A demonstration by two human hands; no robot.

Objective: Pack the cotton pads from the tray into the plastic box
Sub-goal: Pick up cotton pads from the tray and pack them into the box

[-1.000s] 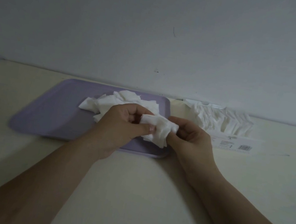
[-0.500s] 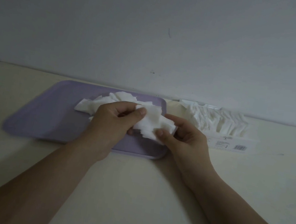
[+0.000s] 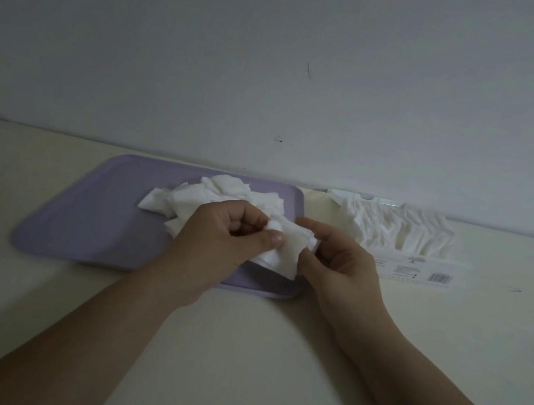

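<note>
Two hands noted, close together above the near right corner of one lilac tray [image 3: 91,210]. A small bunch of cotton pads [image 3: 287,252] is clamped between them: it is pinched by the thumb and curled fingers of the left hand [image 3: 222,235] and gripped at its other edge by the right hand [image 3: 341,265]. The pads in the bunch cannot be counted. One loose pile of pads [image 3: 205,198] is seen on the tray just beyond the left hand. One plastic box [image 3: 418,271] is set just right of the right hand, with packed pads [image 3: 393,226] stood on edge inside.
</note>
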